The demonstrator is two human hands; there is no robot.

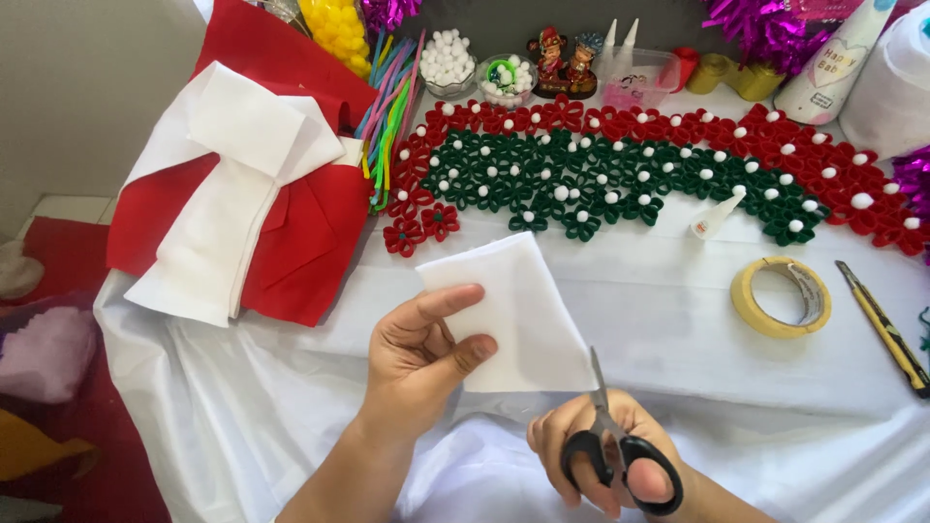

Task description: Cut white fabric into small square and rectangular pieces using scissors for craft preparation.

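Note:
My left hand (418, 353) pinches the left edge of a folded white felt piece (528, 310), thumb on top, holding it above the white tablecloth (291, 416). My right hand (605, 455) grips black-handled scissors (610, 446), whose blades point up at the felt's lower right corner. Beyond the felt lies a curved band of red and green felt flowers (620, 165) with white pompom centres.
A stack of red and white felt sheets (242, 194) lies at the left, pipe cleaners (387, 107) beside it. A glue bottle (717, 215), a tape roll (781, 296) and a yellow utility knife (886, 329) lie at the right. Bowls of pompoms (448, 60) and figurines stand at the back.

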